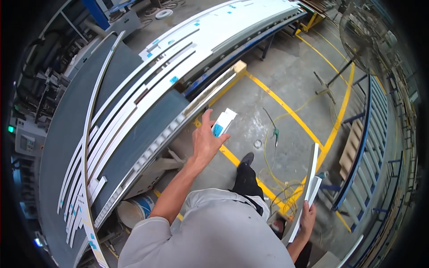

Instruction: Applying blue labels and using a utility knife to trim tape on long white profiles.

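The left hand [205,139] pinches a short white piece [227,118] between thumb and fingers, its long axis pointing away from the body and slightly rightward, in the air just off the right-hand edge of the conveyor [165,109]. The right hand [307,217] is closed around long white strips [311,172], their long axis running mostly fore and aft, far ends leaning right; it is well apart from the conveyor, so the left is the nearer hand. More white lengths [163,87] lie on the belt, slanting toward its far right corner. The short piece bears a blue label [217,130] with no legible writing; the bucket [134,212] below the belt's near edge carries blurred print.
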A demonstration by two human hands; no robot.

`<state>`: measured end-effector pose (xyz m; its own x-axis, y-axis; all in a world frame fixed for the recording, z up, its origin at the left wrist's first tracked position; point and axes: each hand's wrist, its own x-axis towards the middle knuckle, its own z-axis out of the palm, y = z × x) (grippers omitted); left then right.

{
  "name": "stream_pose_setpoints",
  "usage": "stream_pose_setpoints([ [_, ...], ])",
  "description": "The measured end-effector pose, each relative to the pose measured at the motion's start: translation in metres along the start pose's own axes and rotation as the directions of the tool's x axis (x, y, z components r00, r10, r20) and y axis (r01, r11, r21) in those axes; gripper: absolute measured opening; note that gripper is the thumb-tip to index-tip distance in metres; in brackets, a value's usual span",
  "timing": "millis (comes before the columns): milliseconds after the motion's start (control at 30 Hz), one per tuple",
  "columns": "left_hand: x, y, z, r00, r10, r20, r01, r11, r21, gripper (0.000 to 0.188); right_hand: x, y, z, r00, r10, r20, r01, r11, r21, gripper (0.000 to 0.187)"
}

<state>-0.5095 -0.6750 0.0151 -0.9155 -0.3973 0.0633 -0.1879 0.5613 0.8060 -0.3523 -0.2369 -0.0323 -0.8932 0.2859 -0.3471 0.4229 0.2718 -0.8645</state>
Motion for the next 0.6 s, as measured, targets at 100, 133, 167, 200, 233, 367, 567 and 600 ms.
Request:
stream_pose_setpoints([
  [100, 0.055, 0.022, 0.037, 1.000, -0.018, -0.021, 0.021, 0.994, 0.108, 0.072, 0.084, -0.029, -0.001, 0.998, -0.046, 0.037, 0.045, 0.999, 0.030, 0.034],
  [133, 0.074, 0.029, 0.045, 0.999, -0.020, -0.030, 0.024, 0.993, 0.117, 0.072, 0.108, -0.038, -0.002, 0.998, -0.048, 0.048, 0.046, 0.998, 0.036, 0.034],
  [167, 0.093, 0.034, 0.052, 1.000, -0.025, -0.003, 0.025, 0.997, 0.067, 0.070, 0.132, -0.047, -0.002, 0.998, -0.042, 0.057, 0.040, 0.999, 0.027, 0.034],
  [200, 0.108, 0.041, 0.058, 0.999, -0.036, 0.025, 0.036, 0.999, 0.015, 0.069, 0.154, -0.058, -0.004, 0.997, -0.033, 0.069, 0.032, 0.999, 0.010, 0.033],
  [233, 0.125, 0.049, 0.068, 0.999, -0.016, -0.031, 0.015, 1.000, -0.020, 0.062, 0.175, -0.075, -0.003, 0.994, -0.063, 0.092, 0.061, 0.998, 0.029, 0.030],
  [367, 0.196, 0.072, 0.094, 0.998, -0.058, -0.015, 0.056, 0.991, -0.126, 0.053, 0.256, -0.120, -0.007, 0.987, -0.061, 0.152, 0.074, 0.994, -0.081, 0.026],
  [567, 0.292, 0.051, 0.126, 0.984, -0.105, -0.144, 0.087, 0.988, -0.129, 0.052, 0.370, -0.194, 0.040, 0.976, -0.034, 0.216, 0.058, 0.993, -0.107, 0.023],
  [600, 0.310, 0.048, 0.130, 0.984, -0.102, -0.148, 0.081, 0.987, -0.140, 0.052, 0.388, -0.206, 0.048, 0.976, -0.044, 0.211, 0.069, 0.991, -0.110, 0.023],
])
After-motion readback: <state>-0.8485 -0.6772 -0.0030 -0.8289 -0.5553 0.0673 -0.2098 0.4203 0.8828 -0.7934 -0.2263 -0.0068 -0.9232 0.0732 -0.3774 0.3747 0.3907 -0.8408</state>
